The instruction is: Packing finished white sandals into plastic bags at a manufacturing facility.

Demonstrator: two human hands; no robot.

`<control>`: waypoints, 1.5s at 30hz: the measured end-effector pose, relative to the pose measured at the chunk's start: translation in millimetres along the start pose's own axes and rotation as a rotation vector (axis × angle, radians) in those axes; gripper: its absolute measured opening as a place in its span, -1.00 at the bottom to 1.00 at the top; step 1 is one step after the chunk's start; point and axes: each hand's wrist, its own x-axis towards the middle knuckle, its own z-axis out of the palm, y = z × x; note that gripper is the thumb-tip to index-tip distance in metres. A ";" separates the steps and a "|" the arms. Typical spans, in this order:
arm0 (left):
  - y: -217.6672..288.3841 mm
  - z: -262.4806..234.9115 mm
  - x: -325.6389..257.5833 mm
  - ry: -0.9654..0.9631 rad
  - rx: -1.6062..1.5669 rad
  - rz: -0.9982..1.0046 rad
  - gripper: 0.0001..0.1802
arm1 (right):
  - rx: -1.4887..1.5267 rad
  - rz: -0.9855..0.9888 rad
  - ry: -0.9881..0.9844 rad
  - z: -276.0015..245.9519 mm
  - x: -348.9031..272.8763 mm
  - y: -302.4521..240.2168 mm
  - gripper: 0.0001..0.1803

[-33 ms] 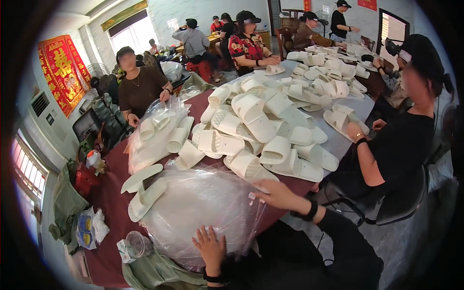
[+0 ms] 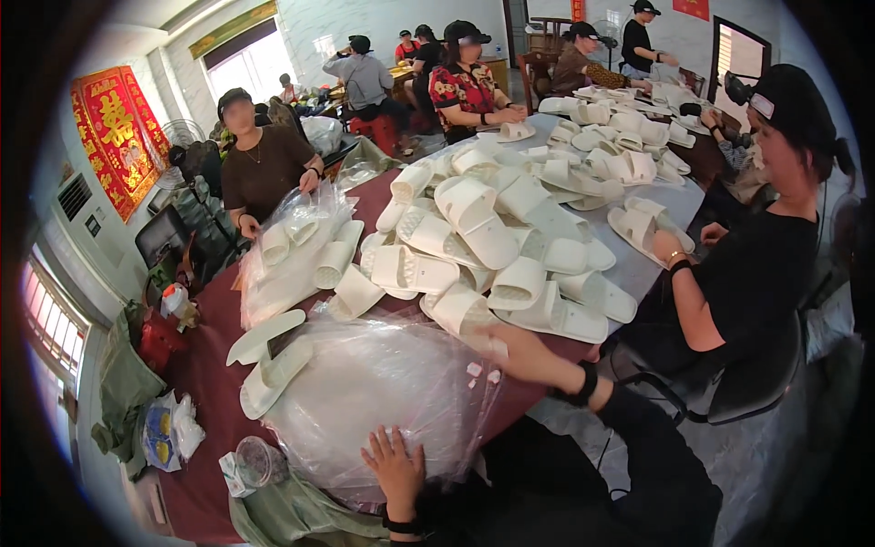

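Flat on a stack of clear plastic bags (image 2: pixel 365 378) lies my left hand (image 2: pixel 397 463), fingers spread and holding nothing. My right hand (image 2: pixel 524 354) is at the near end of a white slipper (image 2: pixel 456 308) at the front of the pile. Its fingers are blurred and partly hidden, so whether they grip the slipper cannot be made out. Small white tags (image 2: pixel 474 369) lie on the bags just below that hand. Two more slippers (image 2: pixel 276 376) rest at the upper left edge of the bags.
A large heap of white slippers (image 2: pixel 538 214) covers the table (image 2: pixel 205 365) beyond the bags. Across it, a person in brown (image 2: pixel 264 169) handles bagged slippers. At right, a person in black (image 2: pixel 756 264) holds slippers. A plastic tub (image 2: pixel 262 460) stands near the left edge.
My right hand has moved slightly forward, off the tags at the bags' edge and up to the slipper pile. My left hand has stayed in place.
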 end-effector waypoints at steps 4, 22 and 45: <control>-0.4 0.2 -1.4 0.045 0.010 -0.009 -0.35 | -0.158 0.098 0.191 -14.9 60.9 67.5 -0.57; 6.4 -1.8 2.6 0.049 -0.053 -0.043 -0.36 | 1.251 0.734 0.894 -62.2 184.5 241.7 -0.68; 7.4 -7.6 7.4 0.003 0.047 0.060 -0.35 | 0.196 0.662 0.635 -44.7 205.3 268.9 -0.70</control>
